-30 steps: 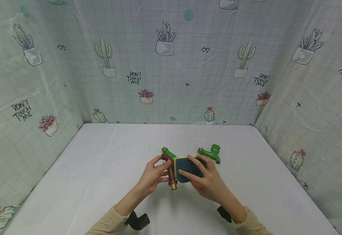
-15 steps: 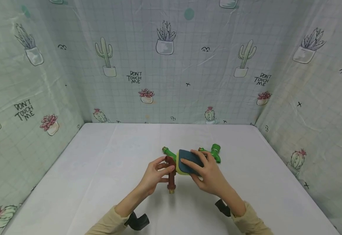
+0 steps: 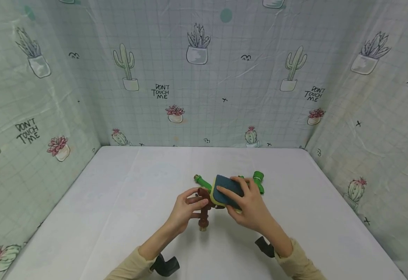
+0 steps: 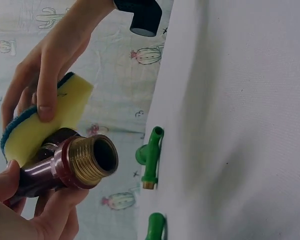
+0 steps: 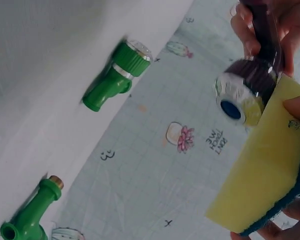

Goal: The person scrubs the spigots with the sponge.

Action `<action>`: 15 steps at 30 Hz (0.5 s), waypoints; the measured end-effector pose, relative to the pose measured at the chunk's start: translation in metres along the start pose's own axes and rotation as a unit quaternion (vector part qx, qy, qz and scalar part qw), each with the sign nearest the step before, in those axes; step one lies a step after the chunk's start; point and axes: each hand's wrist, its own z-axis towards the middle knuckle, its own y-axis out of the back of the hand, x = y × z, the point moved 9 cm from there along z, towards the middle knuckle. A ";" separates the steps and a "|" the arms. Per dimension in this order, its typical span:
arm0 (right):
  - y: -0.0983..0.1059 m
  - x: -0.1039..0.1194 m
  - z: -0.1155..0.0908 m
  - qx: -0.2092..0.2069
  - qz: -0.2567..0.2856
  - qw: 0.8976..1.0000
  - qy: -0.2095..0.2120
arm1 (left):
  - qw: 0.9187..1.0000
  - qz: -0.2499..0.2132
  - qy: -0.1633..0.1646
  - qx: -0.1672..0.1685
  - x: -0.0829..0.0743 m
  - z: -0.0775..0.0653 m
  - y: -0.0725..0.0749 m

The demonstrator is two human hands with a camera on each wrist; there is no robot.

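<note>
My left hand (image 3: 184,210) grips a dark red tap (image 3: 204,214) above the table, thumb on one side and fingers on the other. In the left wrist view the brass threaded end of the tap (image 4: 50,172) faces the camera. My right hand (image 3: 248,205) pinches a sponge (image 3: 227,187) with a blue scouring layer and a yellow side. The yellow face of the sponge (image 5: 265,160) lies against the tap (image 5: 269,35), close to its silver-ended knob (image 5: 235,92). Part of the tap is hidden behind sponge and fingers.
Two green taps lie on the white table (image 3: 147,186) beyond my hands: one on the left (image 3: 202,181), one on the right (image 3: 258,179), both partly covered by the sponge or right hand. A patterned cloth (image 3: 204,85) walls the back and sides.
The sponge has shifted up and tilted against the tap in my right hand. In my left hand the tap has turned, so its threaded end points more straight down and its knob side shows.
</note>
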 end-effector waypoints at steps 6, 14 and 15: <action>0.001 0.014 -0.009 -0.013 -0.021 0.999 0.036 | 0.997 -0.076 0.032 -0.008 0.010 0.005 0.002; -0.003 0.021 -0.025 -0.031 -0.066 0.994 0.078 | 0.983 -0.162 0.078 -0.027 0.017 0.005 0.005; -0.003 0.020 -0.026 -0.040 -0.065 0.994 0.083 | 0.983 -0.166 0.080 -0.023 0.017 0.005 0.004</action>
